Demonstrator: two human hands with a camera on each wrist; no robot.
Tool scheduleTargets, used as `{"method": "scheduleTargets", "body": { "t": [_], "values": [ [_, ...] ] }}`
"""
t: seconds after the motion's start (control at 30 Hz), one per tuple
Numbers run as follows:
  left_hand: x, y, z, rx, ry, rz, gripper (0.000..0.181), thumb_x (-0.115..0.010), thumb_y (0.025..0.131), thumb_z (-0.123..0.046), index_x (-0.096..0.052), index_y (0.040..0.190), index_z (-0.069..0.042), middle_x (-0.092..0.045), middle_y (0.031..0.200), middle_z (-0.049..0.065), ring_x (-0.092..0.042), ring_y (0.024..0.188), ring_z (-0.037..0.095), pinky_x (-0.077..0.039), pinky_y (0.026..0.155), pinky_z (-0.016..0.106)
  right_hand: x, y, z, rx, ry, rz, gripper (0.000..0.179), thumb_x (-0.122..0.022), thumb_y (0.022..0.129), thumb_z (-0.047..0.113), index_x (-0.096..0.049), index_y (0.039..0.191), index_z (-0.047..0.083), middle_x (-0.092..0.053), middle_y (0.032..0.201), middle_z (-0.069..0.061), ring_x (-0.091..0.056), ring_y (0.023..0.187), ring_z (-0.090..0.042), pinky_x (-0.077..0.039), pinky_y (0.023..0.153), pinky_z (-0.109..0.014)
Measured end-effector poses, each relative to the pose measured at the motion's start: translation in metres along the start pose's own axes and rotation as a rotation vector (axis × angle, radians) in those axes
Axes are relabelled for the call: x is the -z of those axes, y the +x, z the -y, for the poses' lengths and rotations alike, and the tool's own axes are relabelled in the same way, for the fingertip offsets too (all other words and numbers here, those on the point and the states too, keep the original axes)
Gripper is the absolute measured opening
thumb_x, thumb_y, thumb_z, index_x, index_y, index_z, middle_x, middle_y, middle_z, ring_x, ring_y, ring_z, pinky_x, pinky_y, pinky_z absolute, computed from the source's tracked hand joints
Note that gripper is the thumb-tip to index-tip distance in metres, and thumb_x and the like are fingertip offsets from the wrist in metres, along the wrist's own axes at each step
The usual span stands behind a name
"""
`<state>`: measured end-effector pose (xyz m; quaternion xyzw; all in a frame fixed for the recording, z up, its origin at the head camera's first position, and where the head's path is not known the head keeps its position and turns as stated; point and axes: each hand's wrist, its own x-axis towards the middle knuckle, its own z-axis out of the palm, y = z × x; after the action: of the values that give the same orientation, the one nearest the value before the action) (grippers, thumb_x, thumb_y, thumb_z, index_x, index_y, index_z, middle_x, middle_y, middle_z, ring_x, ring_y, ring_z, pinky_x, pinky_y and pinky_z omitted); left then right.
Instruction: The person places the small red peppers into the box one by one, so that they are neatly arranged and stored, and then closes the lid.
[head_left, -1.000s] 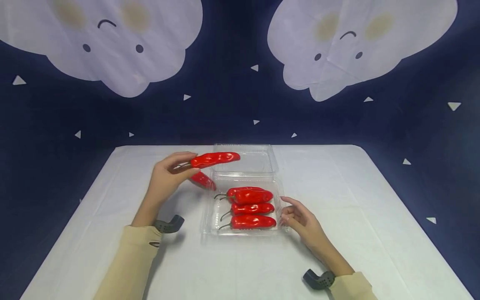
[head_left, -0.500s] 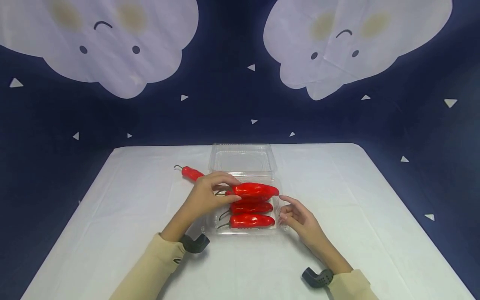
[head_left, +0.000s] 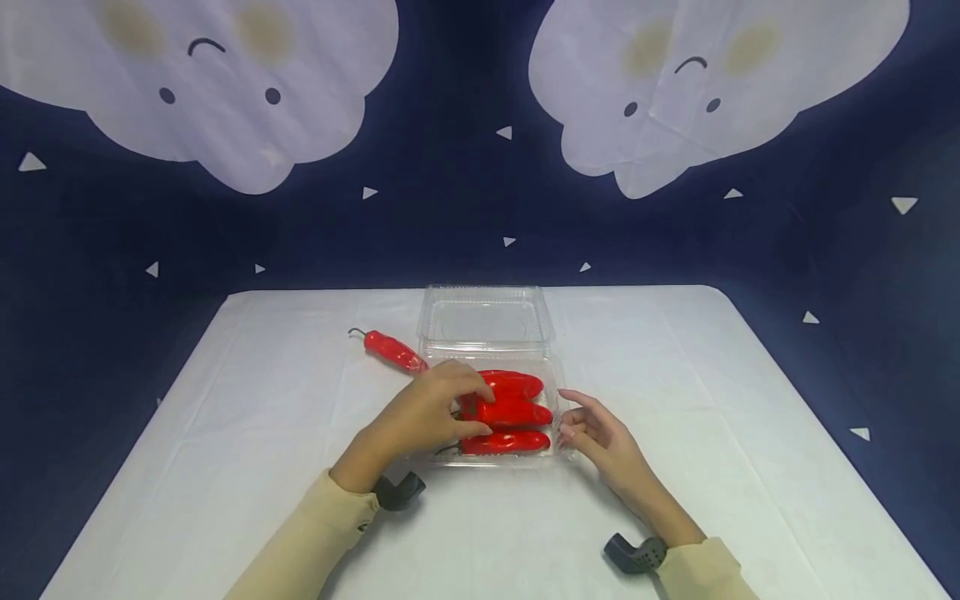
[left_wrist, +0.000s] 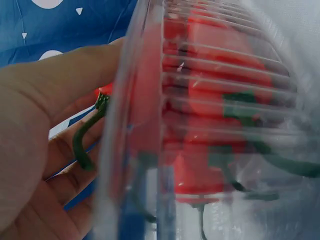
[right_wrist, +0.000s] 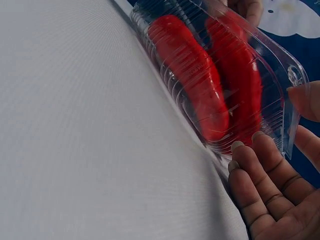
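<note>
A clear plastic clamshell container lies with its lid folded back, several red chili peppers in its base. My left hand reaches over its left side, holding a red chili pepper by the stem end between thumb and fingers, above the other peppers. In the left wrist view, the green stem shows inside the hand, beyond the container wall. At the right side, my right hand holds the container edge. The right wrist view shows its thumb and finger at the rim, with other fingertips against the ribbed wall.
Another red chili pepper lies to the left of the container, its tip by the container's edge. The open lid rests toward the back of the white table. A dark blue cloud-printed cloth hangs behind.
My left hand has carried its chili pepper from beside the lid rightward and toward me, then lowered it onto the peppers in the base. The right hand stays at the container's right edge.
</note>
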<state>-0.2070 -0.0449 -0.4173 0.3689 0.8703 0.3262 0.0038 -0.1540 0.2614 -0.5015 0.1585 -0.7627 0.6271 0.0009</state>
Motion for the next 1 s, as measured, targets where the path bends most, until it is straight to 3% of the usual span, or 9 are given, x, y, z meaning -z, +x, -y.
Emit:
{"method": "scheduleTargets", "body": {
  "t": [0.2, 0.33, 0.5, 0.63, 0.73, 0.9, 1.0],
  "values": [
    [0.004, -0.002, -0.003, -0.012, 0.061, 0.02, 0.039, -0.092, 0.076, -0.032, -0.076, 0.111, -0.025, -0.068, 0.112, -0.012, -0.058, 0.104, 0.011, -0.057, 0.084, 0.025, -0.001, 0.0, 0.001, -0.007, 0.004, -0.002, 0.053, -0.065, 0.099, 0.003, -0.046, 0.149, 0.001, -0.061, 0.108, -0.026, -0.068, 0.089, -0.021, -0.06, 0.082, -0.028],
    [0.014, -0.004, -0.001, 0.026, 0.001, 0.026, 0.041, -0.092, 0.077, -0.032, -0.076, 0.114, -0.026, -0.067, 0.115, -0.014, -0.058, 0.11, 0.013, -0.057, 0.091, 0.034, -0.001, 0.0, 0.0, 0.001, 0.009, 0.001, 0.053, -0.064, 0.099, 0.002, -0.046, 0.149, 0.001, -0.062, 0.108, -0.026, -0.068, 0.09, -0.021, -0.06, 0.082, -0.028],
    [0.032, -0.008, 0.011, 0.066, -0.095, -0.072, 0.039, -0.091, 0.079, -0.032, -0.076, 0.114, -0.025, -0.068, 0.115, -0.013, -0.06, 0.108, 0.014, -0.057, 0.092, 0.047, 0.0, 0.0, -0.002, 0.034, 0.015, 0.009, 0.054, -0.064, 0.099, -0.001, -0.045, 0.149, -0.001, -0.062, 0.106, -0.027, -0.068, 0.09, -0.024, -0.06, 0.081, -0.029],
    [0.047, -0.012, 0.025, 0.049, -0.091, -0.179, 0.033, -0.089, 0.081, -0.026, -0.076, 0.112, -0.023, -0.069, 0.115, -0.012, -0.063, 0.103, 0.012, -0.057, 0.092, 0.048, 0.0, 0.0, -0.001, 0.022, 0.007, 0.003, 0.053, -0.064, 0.099, 0.0, -0.045, 0.149, -0.001, -0.062, 0.107, -0.026, -0.068, 0.09, -0.024, -0.06, 0.082, -0.028],
    [0.056, -0.016, 0.039, 0.044, -0.119, -0.222, 0.032, -0.087, 0.084, -0.022, -0.077, 0.114, -0.02, -0.07, 0.116, -0.01, -0.066, 0.105, 0.017, -0.056, 0.094, 0.048, 0.0, 0.0, 0.0, 0.006, 0.007, -0.001, 0.054, -0.065, 0.099, 0.002, -0.045, 0.149, -0.002, -0.062, 0.108, -0.025, -0.068, 0.091, -0.023, -0.06, 0.082, -0.028],
    [0.07, -0.027, 0.067, 0.115, -0.246, -0.263, 0.031, -0.082, 0.089, -0.02, -0.076, 0.119, -0.016, -0.071, 0.118, -0.007, -0.067, 0.105, 0.02, -0.054, 0.094, 0.048, -0.001, 0.0, 0.001, -0.021, -0.001, -0.012, 0.054, -0.065, 0.099, 0.004, -0.046, 0.149, 0.001, -0.063, 0.108, -0.024, -0.069, 0.091, -0.022, -0.06, 0.082, -0.027],
    [0.075, -0.034, 0.088, 0.166, -0.255, -0.313, 0.031, -0.081, 0.09, -0.021, -0.075, 0.121, -0.018, -0.07, 0.122, -0.004, -0.064, 0.112, 0.018, -0.051, 0.1, 0.047, -0.001, 0.0, 0.001, -0.029, 0.002, -0.014, 0.053, -0.065, 0.099, 0.004, -0.047, 0.149, 0.003, -0.063, 0.109, -0.024, -0.069, 0.091, -0.022, -0.06, 0.082, -0.028]
  ]
}}
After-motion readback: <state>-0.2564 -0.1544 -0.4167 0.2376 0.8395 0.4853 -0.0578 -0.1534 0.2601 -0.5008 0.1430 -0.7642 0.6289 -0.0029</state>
